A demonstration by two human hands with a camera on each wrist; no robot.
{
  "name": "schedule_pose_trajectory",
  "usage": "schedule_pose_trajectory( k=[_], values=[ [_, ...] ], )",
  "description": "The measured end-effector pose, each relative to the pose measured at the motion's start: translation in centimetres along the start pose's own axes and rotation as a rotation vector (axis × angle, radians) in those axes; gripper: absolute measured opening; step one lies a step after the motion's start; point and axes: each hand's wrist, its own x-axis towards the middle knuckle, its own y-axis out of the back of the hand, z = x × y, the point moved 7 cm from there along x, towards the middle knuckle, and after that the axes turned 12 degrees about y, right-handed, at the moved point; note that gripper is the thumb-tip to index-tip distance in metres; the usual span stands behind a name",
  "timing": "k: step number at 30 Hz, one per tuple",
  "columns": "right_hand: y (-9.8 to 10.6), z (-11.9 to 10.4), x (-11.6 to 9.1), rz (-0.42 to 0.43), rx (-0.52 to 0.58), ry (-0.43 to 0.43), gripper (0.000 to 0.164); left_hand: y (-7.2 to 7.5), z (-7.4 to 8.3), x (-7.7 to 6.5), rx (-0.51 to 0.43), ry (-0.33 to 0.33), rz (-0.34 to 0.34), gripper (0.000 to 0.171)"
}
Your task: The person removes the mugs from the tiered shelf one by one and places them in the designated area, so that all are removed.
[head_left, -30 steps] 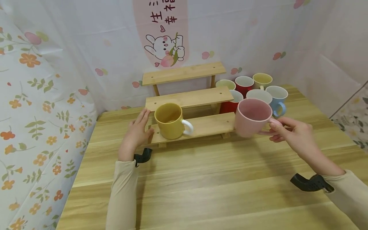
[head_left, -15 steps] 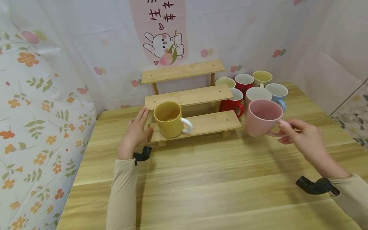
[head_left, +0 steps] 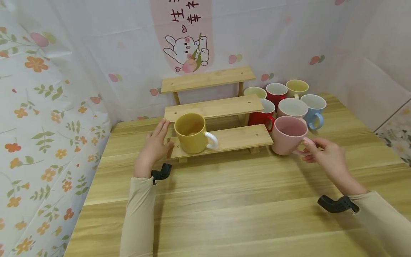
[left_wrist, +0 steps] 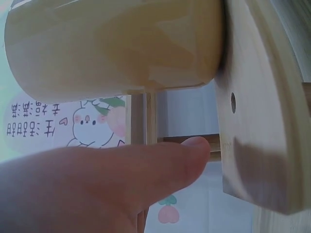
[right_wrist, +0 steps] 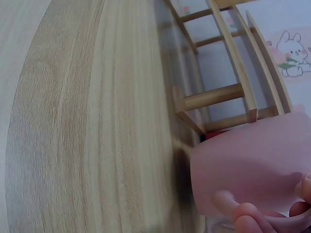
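A pink mug point(head_left: 288, 137) stands nearly upright just off the right end of the lowest shelf board. My right hand point(head_left: 327, 155) pinches its handle point(right_wrist: 228, 203) between thumb and fingers. Whether the mug's base touches the tabletop is not plain. At the left end of the three-step wooden shelf point(head_left: 237, 138), my left hand point(head_left: 154, 150) rests with extended fingers. In the left wrist view its thumb point(left_wrist: 189, 160) lies beside the shelf board. A yellow mug point(head_left: 192, 137) with a white handle sits on the lowest board, close to that hand but apart from it.
Behind the pink mug, several mugs crowd together at the shelf's right: a front red one point(head_left: 260, 116), a pale pink one point(head_left: 291, 107), a light blue one point(head_left: 312, 110), and others. The wooden table point(head_left: 224, 207) stretches in front. Patterned cloth point(head_left: 128, 53) hangs behind.
My right hand first drew the pink mug rightward, away from the shelf end, then lowered it and brought it back slightly left. The left hand and yellow mug stayed put.
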Motion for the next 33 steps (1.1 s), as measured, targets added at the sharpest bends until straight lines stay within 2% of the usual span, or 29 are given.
schedule_pose_trajectory(
  k=[6,13,23,33],
  values=[
    [-0.4,0.1,0.2,0.005,-0.037,0.006,0.045,0.1,0.4,0.1,-0.010,-0.023,0.018,0.075],
    [-1.0,0.2,0.2,0.030,-0.049,0.022,0.044,-0.1,0.2,0.0,-0.019,-0.011,0.003,0.076],
    [-1.8,0.2,-0.3,0.093,-0.072,0.046,0.036,-0.1,0.0,-0.2,-0.023,-0.026,0.018,0.074],
    [-2.0,0.3,-0.5,0.069,-0.062,0.035,0.032,0.0,0.1,-0.2,-0.021,-0.023,0.014,0.074]
  ],
)
